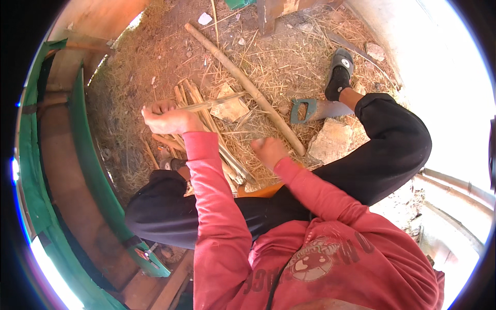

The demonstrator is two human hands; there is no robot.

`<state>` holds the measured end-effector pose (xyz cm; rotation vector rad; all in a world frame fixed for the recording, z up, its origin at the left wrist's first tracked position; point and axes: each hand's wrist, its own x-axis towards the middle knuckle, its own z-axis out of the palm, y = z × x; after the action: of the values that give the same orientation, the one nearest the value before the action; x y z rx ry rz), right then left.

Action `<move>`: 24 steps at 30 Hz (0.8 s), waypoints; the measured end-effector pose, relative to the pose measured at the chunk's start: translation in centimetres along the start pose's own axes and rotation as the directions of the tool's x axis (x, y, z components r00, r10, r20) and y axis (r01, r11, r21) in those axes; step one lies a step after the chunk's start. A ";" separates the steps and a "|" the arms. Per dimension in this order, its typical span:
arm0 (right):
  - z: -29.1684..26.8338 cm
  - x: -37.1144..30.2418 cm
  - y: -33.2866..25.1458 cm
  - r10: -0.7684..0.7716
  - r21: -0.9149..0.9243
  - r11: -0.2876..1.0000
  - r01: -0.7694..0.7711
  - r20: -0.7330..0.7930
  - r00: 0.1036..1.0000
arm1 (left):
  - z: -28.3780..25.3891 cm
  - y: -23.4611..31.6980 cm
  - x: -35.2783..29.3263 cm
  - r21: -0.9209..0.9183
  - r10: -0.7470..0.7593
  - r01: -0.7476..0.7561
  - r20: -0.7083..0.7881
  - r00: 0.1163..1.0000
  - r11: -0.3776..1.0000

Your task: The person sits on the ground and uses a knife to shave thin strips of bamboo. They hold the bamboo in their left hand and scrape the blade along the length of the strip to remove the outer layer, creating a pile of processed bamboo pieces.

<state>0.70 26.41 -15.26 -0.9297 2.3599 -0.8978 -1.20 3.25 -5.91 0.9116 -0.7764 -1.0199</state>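
My left hand [173, 120] is closed around one end of a thin split strip [219, 101], bamboo or wood. The strip points to the right, over a flat pale block [231, 107] on the ground. Below that hand lies a bundle of similar split strips [235, 164], partly hidden by my left forearm. My right hand [269, 152] is held as a fist above the straw, right of the bundle. Whatever it may hold is hidden. A long round pole [240, 77] lies slantwise on the ground, its near end just past my right hand.
A handsaw [303, 111] with a green-grey handle lies right of the pole, near my sandalled foot [341, 67]. A large pale rock [330, 140] sits by my right leg. Green-edged boards [85, 155] line the left side. A wooden post [267, 18] stands at the far side.
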 end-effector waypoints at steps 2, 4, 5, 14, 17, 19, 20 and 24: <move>0.8 -0.2 1.7 0.133 -0.026 0.991 -0.135 -0.054 0.990 | -0.2 0.3 -0.2 -0.023 0.015 -0.013 0.048 0.999 1.000; 0.5 0.6 1.5 0.321 0.100 0.944 -0.316 -0.042 0.946 | -0.5 0.4 0.1 0.000 0.046 -0.046 0.079 0.996 0.999; -0.7 0.9 1.0 0.425 0.180 0.891 -0.416 -0.007 0.905 | -0.4 0.2 0.1 0.020 0.063 -0.065 0.080 0.995 0.998; 1.9 0.1 -1.7 0.194 0.059 0.979 -0.194 0.008 0.981 | 1.1 0.1 -0.3 0.090 0.017 -0.016 -0.018 1.000 0.996; 2.8 0.5 2.9 0.211 -0.061 0.976 -0.209 0.031 0.977 | 0.6 0.5 0.0 0.071 0.040 -0.039 -0.011 0.999 0.997; 3.4 0.1 3.3 0.179 -0.009 0.984 -0.179 -0.014 0.984 | 0.6 0.4 0.1 0.067 0.085 -0.085 -0.003 0.996 0.994; 1.3 -0.1 0.9 0.208 0.176 0.964 -0.198 -0.037 0.977 | 0.3 0.3 0.1 0.096 0.057 -0.056 -0.014 0.998 0.994; -2.8 0.8 -4.2 0.110 0.419 0.905 -0.072 -0.069 0.991 | 0.8 0.4 0.0 0.126 0.033 -0.031 -0.007 0.999 0.991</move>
<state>0.31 24.59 -10.47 -0.6103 2.1337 -1.3611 -1.75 3.13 -5.19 1.0084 -0.8527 -0.9459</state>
